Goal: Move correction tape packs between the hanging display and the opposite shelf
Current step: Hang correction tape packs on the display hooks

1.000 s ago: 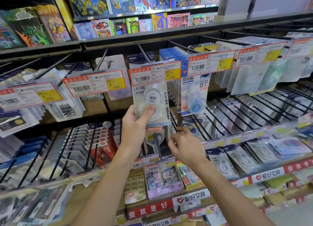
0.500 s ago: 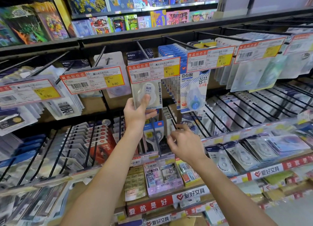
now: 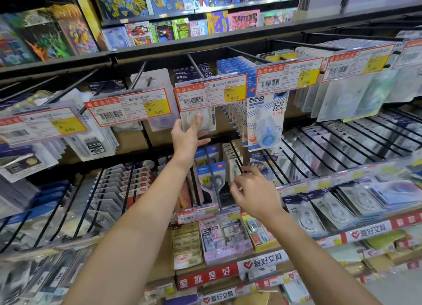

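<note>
Left hand (image 3: 186, 140) grips tape pack (image 3: 198, 119) at 12 o'clock, hanging it on its hook. Right hand (image 3: 255, 194) curled, empty. Next: seat the pack, let go.

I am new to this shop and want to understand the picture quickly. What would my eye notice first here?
First, the left hand in the middle, pinching a clear correction tape pack just under a red and yellow price tag. Lower and to the right, the right hand reaches with curled fingers among the black hooks. Above everything, a shelf of colourful boxes runs across the top.
</note>
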`<action>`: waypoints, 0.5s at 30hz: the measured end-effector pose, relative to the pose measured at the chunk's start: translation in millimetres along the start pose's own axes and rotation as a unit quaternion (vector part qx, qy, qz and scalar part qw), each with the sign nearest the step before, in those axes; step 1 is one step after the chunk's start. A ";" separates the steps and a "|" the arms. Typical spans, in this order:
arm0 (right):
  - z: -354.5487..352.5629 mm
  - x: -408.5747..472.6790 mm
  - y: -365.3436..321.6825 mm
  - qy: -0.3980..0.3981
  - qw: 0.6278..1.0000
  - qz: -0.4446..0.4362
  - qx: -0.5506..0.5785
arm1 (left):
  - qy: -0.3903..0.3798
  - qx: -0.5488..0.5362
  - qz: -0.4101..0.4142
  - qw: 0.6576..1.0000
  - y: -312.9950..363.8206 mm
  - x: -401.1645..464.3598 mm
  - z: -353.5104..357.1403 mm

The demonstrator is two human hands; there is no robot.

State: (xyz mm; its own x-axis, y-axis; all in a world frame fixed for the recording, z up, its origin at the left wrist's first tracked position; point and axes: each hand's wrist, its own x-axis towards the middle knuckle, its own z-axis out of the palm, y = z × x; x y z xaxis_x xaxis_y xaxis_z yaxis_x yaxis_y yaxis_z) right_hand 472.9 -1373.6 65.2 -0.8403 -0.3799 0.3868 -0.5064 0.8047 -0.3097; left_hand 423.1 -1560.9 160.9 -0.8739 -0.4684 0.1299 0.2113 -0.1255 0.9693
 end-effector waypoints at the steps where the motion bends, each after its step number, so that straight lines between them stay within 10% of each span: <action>1: 0.0 -0.1 0.3 0.002 1.000 0.000 -0.001 | 0.000 0.000 -0.006 1.000 -0.1 3.7 -0.1; 15: -5.9 0.5 -1.0 -0.031 0.999 0.013 0.000 | 0.003 -0.011 -0.043 0.999 -8.8 31.9 9.7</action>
State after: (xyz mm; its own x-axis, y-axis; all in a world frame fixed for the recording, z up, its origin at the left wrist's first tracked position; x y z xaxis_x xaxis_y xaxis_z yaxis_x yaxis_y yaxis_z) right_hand 474.1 -1371.8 70.8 -0.8634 -0.3870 0.3238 -0.4848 0.8142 -0.3196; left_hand 389.2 -1566.2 158.5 -0.8865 -0.4605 0.0450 0.1452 -0.1844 0.9721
